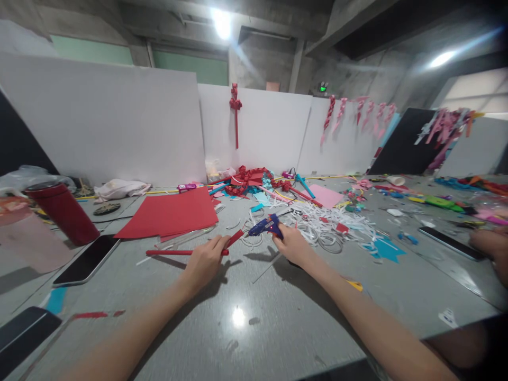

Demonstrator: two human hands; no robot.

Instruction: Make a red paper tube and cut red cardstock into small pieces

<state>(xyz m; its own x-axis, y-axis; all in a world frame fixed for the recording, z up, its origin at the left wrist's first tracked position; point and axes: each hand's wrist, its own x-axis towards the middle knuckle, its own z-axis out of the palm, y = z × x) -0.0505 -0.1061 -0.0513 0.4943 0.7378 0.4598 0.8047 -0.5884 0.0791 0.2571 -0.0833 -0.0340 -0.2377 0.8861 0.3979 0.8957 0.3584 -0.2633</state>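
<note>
My left hand is closed around a thin red paper tube that lies level above the table. A short red strip sticks out at an angle from the same hand. My right hand grips a blue glue gun, its nozzle pointing left, close to the end of the red strip. Whether nozzle and strip touch, I cannot tell. Behind my left hand lie red paper sheets. White paper strips are heaped beyond my right hand.
At the left stand a red tumbler and a pink container, beside a phone. Another phone lies at the right near another person's hand. White panels with a hanging red ornament stand behind the table.
</note>
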